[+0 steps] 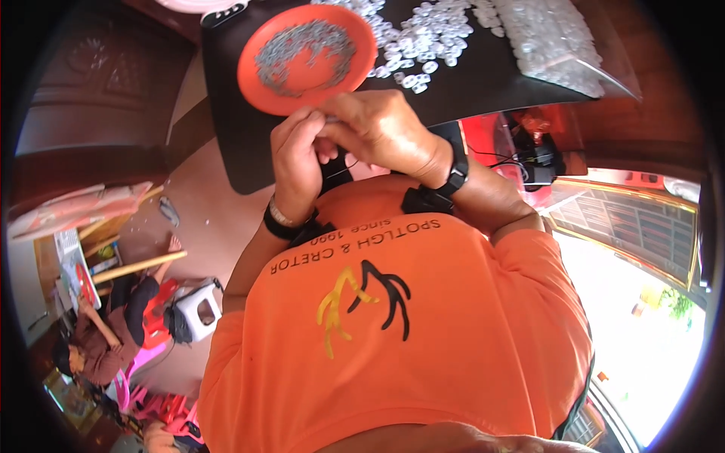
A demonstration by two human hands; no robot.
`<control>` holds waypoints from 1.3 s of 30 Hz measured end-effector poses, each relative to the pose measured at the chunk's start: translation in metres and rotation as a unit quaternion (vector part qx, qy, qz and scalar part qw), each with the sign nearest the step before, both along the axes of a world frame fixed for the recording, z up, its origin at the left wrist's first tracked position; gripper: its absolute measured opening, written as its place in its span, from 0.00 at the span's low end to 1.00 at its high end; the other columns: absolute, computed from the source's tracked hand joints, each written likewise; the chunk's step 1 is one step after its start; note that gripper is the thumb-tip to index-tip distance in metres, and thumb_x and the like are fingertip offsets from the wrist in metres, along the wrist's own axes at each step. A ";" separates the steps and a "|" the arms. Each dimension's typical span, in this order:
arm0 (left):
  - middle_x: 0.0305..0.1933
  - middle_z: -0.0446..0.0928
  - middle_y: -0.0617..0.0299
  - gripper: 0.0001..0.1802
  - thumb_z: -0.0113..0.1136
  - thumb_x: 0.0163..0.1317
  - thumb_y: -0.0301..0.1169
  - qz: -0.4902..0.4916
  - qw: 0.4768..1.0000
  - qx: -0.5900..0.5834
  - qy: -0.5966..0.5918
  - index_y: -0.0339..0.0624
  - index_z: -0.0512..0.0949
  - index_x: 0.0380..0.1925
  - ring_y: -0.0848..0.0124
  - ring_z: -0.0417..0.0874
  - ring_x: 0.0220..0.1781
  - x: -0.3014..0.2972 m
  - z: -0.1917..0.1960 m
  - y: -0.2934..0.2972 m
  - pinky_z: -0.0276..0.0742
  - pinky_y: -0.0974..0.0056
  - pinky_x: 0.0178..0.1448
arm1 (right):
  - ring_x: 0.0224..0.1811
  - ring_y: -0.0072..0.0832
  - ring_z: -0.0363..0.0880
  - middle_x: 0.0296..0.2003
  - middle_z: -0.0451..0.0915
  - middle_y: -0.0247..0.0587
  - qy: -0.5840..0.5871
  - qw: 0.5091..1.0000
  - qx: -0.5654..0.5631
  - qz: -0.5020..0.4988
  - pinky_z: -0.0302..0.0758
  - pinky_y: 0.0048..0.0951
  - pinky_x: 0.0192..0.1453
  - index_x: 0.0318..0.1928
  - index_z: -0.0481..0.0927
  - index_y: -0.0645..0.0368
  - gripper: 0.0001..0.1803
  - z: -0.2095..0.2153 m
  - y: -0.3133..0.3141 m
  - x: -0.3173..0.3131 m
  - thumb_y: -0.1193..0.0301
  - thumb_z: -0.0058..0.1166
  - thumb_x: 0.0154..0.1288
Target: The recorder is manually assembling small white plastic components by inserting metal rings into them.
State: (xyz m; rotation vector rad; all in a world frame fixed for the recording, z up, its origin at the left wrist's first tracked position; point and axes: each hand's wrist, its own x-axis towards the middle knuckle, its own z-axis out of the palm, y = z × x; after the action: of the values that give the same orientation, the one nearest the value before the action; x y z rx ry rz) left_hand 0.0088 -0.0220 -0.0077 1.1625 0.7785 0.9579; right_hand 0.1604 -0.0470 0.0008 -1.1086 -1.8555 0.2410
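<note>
My left hand (296, 162) and my right hand (389, 136) meet at the fingertips just in front of the near edge of a black table (226, 143). Both are closed in a pinch around something small; a pale bit shows between the fingers, but its kind cannot be made out. Just beyond them an orange plate (253, 64) rests on the table, holding a scattered layer of tiny grey metal pieces (291, 57). To its right lie many small clear plastic pieces (430, 34), loose in a spread pile.
A transparent bag (547, 41) full of clear plastic pieces lies at the table's right end. Below it are black devices with cables (540, 155). At lower left another person (106, 347) sits low, near a white and black stool (200, 309).
</note>
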 end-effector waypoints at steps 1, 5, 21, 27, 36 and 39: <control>0.20 0.72 0.65 0.14 0.44 0.65 0.32 -0.007 1.000 0.005 -0.006 0.35 0.75 0.27 0.80 0.68 0.18 0.001 -0.001 -0.001 0.60 0.75 0.23 | 0.25 0.37 0.81 0.26 0.79 0.42 -0.015 0.999 -0.033 0.014 0.77 0.30 0.28 0.41 0.78 0.59 0.13 0.004 -0.004 0.004 0.75 0.61 0.54; 0.19 0.71 0.66 0.14 0.44 0.65 0.33 -0.009 1.000 -0.007 -0.019 0.36 0.75 0.27 0.80 0.68 0.18 0.004 -0.001 -0.004 0.60 0.75 0.24 | 0.26 0.37 0.81 0.26 0.79 0.43 -0.034 0.999 -0.031 0.012 0.77 0.30 0.28 0.42 0.78 0.58 0.14 0.004 -0.006 0.005 0.73 0.61 0.53; 0.17 0.68 0.66 0.13 0.47 0.61 0.30 0.004 1.000 0.024 -0.015 0.34 0.74 0.23 0.79 0.66 0.18 0.003 0.003 0.000 0.60 0.73 0.24 | 0.24 0.36 0.79 0.24 0.78 0.40 -0.026 1.000 -0.009 -0.015 0.75 0.31 0.26 0.32 0.75 0.59 0.10 0.015 -0.007 0.000 0.70 0.62 0.52; 0.17 0.67 0.66 0.11 0.45 0.61 0.29 0.008 1.000 0.015 -0.015 0.35 0.73 0.24 0.79 0.65 0.17 0.005 0.001 -0.005 0.58 0.74 0.22 | 0.24 0.38 0.79 0.23 0.77 0.42 -0.012 1.000 -0.023 0.002 0.75 0.32 0.26 0.29 0.73 0.60 0.09 0.009 -0.010 0.000 0.72 0.61 0.52; 0.17 0.67 0.67 0.12 0.44 0.62 0.29 -0.003 0.999 0.044 0.016 0.36 0.73 0.24 0.80 0.65 0.17 0.009 0.001 -0.005 0.58 0.74 0.23 | 0.24 0.37 0.79 0.24 0.78 0.41 -0.004 1.000 -0.007 -0.017 0.76 0.31 0.26 0.31 0.75 0.59 0.09 0.007 -0.013 0.004 0.72 0.62 0.52; 0.17 0.67 0.67 0.12 0.44 0.62 0.30 0.000 1.000 0.027 -0.015 0.36 0.73 0.24 0.80 0.65 0.18 0.009 0.002 -0.004 0.58 0.74 0.24 | 0.26 0.34 0.80 0.25 0.79 0.38 -0.009 1.000 -0.006 -0.026 0.76 0.29 0.29 0.38 0.77 0.59 0.15 0.013 -0.014 0.006 0.69 0.64 0.50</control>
State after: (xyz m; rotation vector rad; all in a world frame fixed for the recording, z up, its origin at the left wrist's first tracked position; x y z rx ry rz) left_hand 0.0182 -0.0262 -0.0055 1.1909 0.7328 1.0000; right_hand 0.1661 -0.0611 0.0140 -1.1699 -1.8405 0.2122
